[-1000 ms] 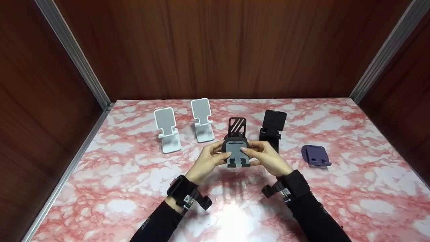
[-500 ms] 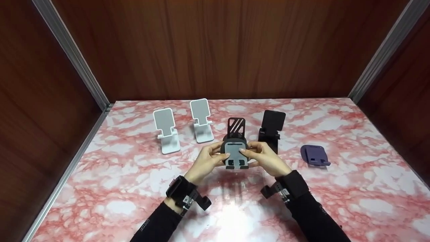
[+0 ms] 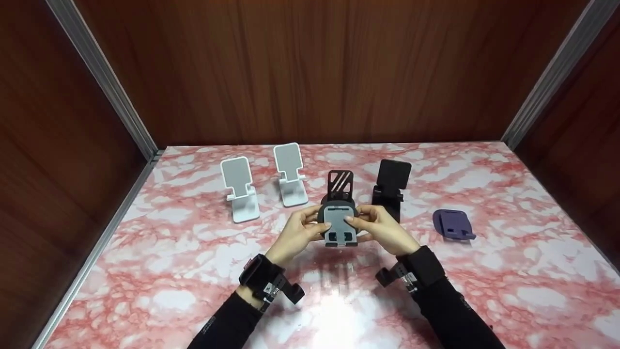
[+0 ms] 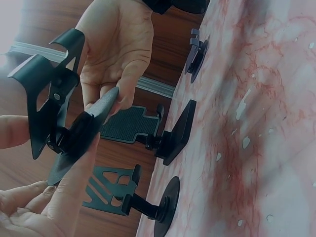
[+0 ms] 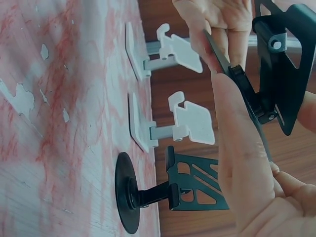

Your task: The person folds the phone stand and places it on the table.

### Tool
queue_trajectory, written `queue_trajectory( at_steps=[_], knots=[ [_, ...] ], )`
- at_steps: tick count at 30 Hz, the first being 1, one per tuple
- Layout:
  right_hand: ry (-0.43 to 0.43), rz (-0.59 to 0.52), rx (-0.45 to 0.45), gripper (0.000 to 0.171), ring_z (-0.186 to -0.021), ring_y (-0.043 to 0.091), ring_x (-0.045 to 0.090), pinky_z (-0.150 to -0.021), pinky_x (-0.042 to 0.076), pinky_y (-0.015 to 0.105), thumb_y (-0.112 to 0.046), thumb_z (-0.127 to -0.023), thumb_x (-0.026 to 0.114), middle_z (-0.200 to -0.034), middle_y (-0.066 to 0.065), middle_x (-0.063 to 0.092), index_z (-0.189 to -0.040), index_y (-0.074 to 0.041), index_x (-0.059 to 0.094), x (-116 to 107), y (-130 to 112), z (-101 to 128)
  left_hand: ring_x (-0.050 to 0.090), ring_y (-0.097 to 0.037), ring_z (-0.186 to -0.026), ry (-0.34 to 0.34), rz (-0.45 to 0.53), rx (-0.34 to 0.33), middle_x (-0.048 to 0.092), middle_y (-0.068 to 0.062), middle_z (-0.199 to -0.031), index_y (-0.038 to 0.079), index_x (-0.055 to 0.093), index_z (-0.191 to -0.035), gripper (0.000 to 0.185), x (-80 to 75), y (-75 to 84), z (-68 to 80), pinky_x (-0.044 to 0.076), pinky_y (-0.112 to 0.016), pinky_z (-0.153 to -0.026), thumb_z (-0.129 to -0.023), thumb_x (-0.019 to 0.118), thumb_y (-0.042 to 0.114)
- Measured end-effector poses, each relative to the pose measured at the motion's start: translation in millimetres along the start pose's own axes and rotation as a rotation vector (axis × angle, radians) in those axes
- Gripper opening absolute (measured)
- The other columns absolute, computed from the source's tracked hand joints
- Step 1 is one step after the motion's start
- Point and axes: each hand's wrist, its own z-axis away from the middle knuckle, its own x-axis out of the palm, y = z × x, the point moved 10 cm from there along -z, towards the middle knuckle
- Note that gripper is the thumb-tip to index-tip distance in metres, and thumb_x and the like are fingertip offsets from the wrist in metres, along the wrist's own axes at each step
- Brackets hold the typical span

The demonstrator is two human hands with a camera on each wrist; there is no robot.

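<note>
Both hands hold a dark phone stand above the table, at the middle of the head view. Its grey plate (image 3: 341, 225) faces me, with two small hooked lips at the lower edge. Behind the plate is a round dark base (image 4: 105, 108), seen edge-on in the left wrist view. My left hand (image 3: 295, 235) pinches the left side, thumb on the plate and fingers at the base. My right hand (image 3: 387, 232) grips the right side likewise, its thumb on the plate. In the right wrist view a short hinge (image 5: 266, 116) joins plate and base.
Two white phone stands (image 3: 237, 177) (image 3: 289, 160) stand upright at back left. A black slotted stand (image 3: 340, 183) is just beyond the hands, with another black stand (image 3: 395, 174) to its right. A folded purple stand (image 3: 455, 224) lies farther right. Wooden walls (image 3: 310, 72) enclose the marbled table (image 3: 184, 300).
The grey plate's lipped edge has swung slightly down and toward me, so more of the plate's face shows. Both hands keep their hold and hardly move.
</note>
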Motion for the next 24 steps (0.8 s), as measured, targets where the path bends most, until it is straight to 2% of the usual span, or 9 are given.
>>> queue_trajectory(
  at_steps=[8,16,24],
  knots=[
    [-0.021,-0.007,-0.022,0.024,-0.080,0.011,0.072,-0.070,0.063,0.035,-0.009,-0.096,0.063,-0.087,-0.002,0.074,-0.113,0.007,0.062,2.1,-4.3,0.5,0.072,-0.033,-0.100,0.013,-0.042,0.059,0.064,-0.031,-0.121,-0.012,0.048,-0.136,0.049,0.7,4.7,0.0,0.061,-0.032,-0.084,-0.089,0.062,-0.005],
    [-0.006,-0.003,-0.019,0.026,-0.080,0.011,0.072,-0.072,0.063,0.035,-0.010,-0.095,0.063,-0.088,-0.001,0.073,-0.115,0.008,0.061,0.9,-6.3,2.2,0.072,-0.033,-0.102,0.012,-0.038,0.063,0.064,-0.030,-0.122,-0.011,0.047,-0.137,0.051,1.9,5.9,1.2,0.060,-0.033,-0.085,-0.090,0.063,-0.005],
    [-0.007,-0.004,-0.043,0.035,-0.083,0.011,0.072,-0.071,0.063,0.033,-0.009,-0.096,0.063,-0.093,-0.001,0.073,-0.124,0.011,0.056,-0.7,-9.3,2.6,0.071,-0.030,-0.104,0.009,-0.003,0.076,0.064,-0.030,-0.124,-0.010,0.047,-0.138,0.050,1.9,7.3,0.6,0.060,-0.032,-0.086,-0.090,0.063,-0.004]
  ],
)
